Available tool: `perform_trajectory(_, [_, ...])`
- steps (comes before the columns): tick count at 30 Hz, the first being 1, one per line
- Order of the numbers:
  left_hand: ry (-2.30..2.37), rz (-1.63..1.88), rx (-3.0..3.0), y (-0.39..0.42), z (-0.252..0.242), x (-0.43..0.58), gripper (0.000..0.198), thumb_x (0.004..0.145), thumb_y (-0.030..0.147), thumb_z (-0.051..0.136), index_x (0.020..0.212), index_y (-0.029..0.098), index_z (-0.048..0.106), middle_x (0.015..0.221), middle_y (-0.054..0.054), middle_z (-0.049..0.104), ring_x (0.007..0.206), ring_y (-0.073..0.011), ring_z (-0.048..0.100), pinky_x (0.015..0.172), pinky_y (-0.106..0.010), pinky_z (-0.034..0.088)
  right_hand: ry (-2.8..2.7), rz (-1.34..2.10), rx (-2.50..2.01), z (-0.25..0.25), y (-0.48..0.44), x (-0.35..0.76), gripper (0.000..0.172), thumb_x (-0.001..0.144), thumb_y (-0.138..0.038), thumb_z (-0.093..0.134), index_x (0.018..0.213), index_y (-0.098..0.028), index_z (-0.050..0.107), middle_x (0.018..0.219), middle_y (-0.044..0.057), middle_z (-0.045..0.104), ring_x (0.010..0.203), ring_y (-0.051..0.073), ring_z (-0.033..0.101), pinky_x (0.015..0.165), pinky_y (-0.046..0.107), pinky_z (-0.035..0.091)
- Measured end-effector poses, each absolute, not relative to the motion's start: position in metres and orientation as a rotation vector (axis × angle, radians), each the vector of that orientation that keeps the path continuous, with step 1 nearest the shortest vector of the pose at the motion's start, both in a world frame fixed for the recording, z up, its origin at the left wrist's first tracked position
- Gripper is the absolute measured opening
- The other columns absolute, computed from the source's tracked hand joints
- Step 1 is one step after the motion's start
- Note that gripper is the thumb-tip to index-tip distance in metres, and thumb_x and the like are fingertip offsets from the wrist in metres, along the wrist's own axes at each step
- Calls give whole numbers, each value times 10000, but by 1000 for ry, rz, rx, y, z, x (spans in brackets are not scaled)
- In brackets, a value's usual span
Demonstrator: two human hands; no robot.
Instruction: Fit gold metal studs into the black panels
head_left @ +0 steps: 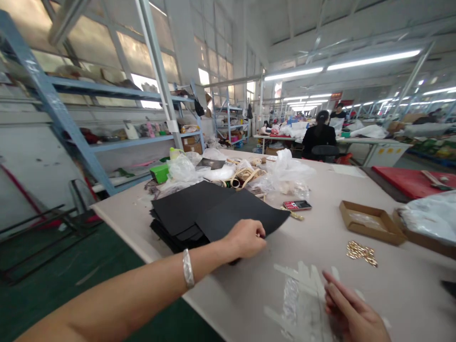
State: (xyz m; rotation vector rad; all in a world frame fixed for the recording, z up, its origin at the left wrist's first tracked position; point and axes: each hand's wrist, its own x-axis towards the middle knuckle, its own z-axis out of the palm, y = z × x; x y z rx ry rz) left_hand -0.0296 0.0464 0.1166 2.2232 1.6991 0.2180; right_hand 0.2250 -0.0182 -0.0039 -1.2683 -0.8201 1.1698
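Black sheets (192, 204) lie in an uneven stack near the left edge of the table. My left hand (245, 237), with a silver bangle at the wrist, is closed at the near edge of the top black sheet (242, 213); its fingertips are partly hidden. That sheet slants across the others, its right corner over the tabletop. Lower right, my right hand (351, 308) has its fingers stretched out, the index finger and thumb close to each other. Beside its fingertips are whitish strips (308, 280) and a crinkled clear plastic piece (290, 299).
Gold metal pieces (361, 252) lie in a pile near a shallow cardboard box (372, 221). A red phone (297, 205) is right of the sheets. Plastic bags (285, 173) and coiled tan cord (245, 175) sit behind them. Blue shelving (131, 145) stands left; a seated person (319, 135) is beyond.
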Motion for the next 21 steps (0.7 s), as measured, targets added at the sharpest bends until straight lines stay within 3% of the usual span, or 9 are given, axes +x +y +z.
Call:
perform_trajectory(2, [1481,206,2191,15,103,1,272,827,455,547,1005,260,615,888,59,683,783,-97,636,629,-167,484,-686,1235,-1184,4,-18,231,536,572,-351,830,1061,-211,661,729,-13,687,591,93,615,549,136,522])
perform_trajectory(5, [1261,152,2190,-7,91,27,288,774,481,588,981,284,628,810,94,690,676,-76,637,526,-138,450,-565,1210,-1099,14,-19,242,450,530,-274,862,932,-203,671,764,-21,697,606,80,631,594,132,540])
perform_trajectory(8, [1216,142,2302,12,85,31,428,718,395,660,1110,240,584,1030,8,666,857,-151,636,712,-216,480,-527,1161,-1108,17,-27,254,385,522,-262,867,841,-160,677,736,-6,696,572,83,629,552,136,544])
perform_trajectory(11, [1158,105,2454,54,78,35,632,722,338,664,1301,238,431,1308,-52,512,1089,-220,545,935,-308,400,-527,1180,-1128,16,-41,258,389,538,-270,861,855,-141,677,737,10,701,557,83,626,539,140,542])
perform_trajectory(13, [1090,34,2533,81,72,44,720,715,330,675,1355,260,352,1386,-43,433,1186,-229,472,995,-310,347,-554,1229,-1138,15,-50,254,392,573,-275,846,899,-152,666,760,13,707,584,93,640,566,156,548])
perform_trajectory(17, [1019,-163,2623,118,64,67,884,623,425,734,1378,236,313,1322,-85,488,1148,-262,499,929,-312,399,-618,1383,-1197,9,-64,237,337,649,-302,801,915,-168,643,794,23,710,662,131,667,639,220,559])
perform_trajectory(21, [1008,-330,2665,130,66,76,866,519,506,767,1272,212,457,1223,-107,542,1024,-268,564,812,-299,450,-694,1437,-1249,4,-67,227,306,675,-342,774,883,-154,649,785,30,697,658,136,653,625,234,544])
